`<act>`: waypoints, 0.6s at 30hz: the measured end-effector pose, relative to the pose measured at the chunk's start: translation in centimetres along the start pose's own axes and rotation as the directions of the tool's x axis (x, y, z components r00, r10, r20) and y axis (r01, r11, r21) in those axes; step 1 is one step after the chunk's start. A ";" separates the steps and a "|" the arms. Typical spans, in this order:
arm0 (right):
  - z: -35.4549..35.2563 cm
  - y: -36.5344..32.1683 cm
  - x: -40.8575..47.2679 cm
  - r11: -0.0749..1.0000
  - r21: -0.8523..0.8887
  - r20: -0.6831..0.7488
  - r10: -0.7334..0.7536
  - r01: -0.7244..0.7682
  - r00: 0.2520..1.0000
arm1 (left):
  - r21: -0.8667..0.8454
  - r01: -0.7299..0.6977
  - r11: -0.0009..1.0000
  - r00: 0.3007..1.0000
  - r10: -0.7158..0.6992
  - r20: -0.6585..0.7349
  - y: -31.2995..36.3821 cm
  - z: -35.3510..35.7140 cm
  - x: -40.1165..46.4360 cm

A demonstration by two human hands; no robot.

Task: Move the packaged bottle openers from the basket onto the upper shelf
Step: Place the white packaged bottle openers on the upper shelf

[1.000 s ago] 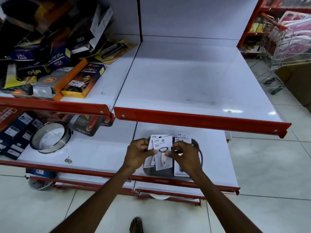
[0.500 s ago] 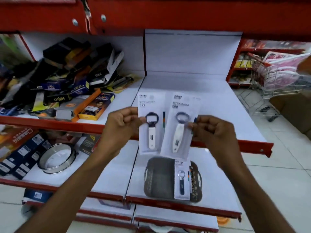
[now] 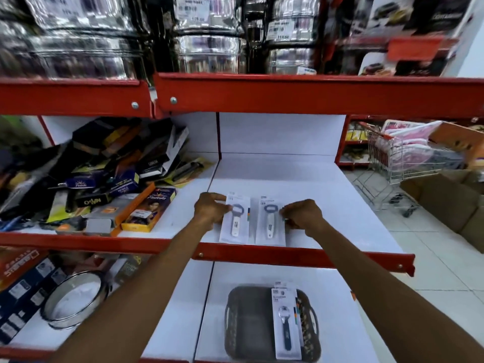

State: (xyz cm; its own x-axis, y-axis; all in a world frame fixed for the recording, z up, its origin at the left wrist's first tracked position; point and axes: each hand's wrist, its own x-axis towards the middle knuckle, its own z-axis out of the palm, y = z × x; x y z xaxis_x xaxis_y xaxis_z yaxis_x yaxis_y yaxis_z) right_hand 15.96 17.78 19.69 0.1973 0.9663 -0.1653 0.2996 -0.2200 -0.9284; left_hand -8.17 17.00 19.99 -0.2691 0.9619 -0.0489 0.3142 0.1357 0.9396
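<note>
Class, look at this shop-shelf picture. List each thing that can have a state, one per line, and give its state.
left packaged opener: flat on the upper shelf, left hand on its edge.
right packaged opener: flat on the shelf, right hand on its edge.
blue-handled packaged opener: lying in the basket.
shopping trolley: loaded.

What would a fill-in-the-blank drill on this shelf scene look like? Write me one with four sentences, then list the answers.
1. The number of carded white-handled bottle openers lying on the white upper shelf is ____.
2. The grey plastic basket still holds ____ carded opener.
3. That opener's handle is dark ____.
4. The left hand touches the ____ card of the pair, the right hand the other.

Answers: two; one; blue; left
</note>
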 end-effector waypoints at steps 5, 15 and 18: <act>-0.3 0.2 -1.1 0.947 -0.304 -0.043 -0.128 0.109 0.991 | 0.325 -0.097 0.941 0.994 0.110 -0.025 -0.1 0.3 -0.7; -4.3 2.7 -13.3 0.826 -0.342 -0.077 -0.500 0.448 0.862 | 0.283 -0.451 0.846 0.884 0.468 0.011 -1.1 1.0 -12.8; -4.5 6.4 -15.1 0.862 -0.325 -0.026 -0.419 0.389 0.907 | 0.216 -0.388 0.896 0.921 0.366 0.135 -4.2 3.3 -15.3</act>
State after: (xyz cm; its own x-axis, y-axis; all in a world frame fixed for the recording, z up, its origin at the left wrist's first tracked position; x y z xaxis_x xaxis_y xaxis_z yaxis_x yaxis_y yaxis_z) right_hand 19.13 1.19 17.80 0.0774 0.9657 0.2479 0.6383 0.1430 -0.7564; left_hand -2.40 2.51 15.65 -0.0101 0.9673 0.2535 0.5821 -0.2004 0.7880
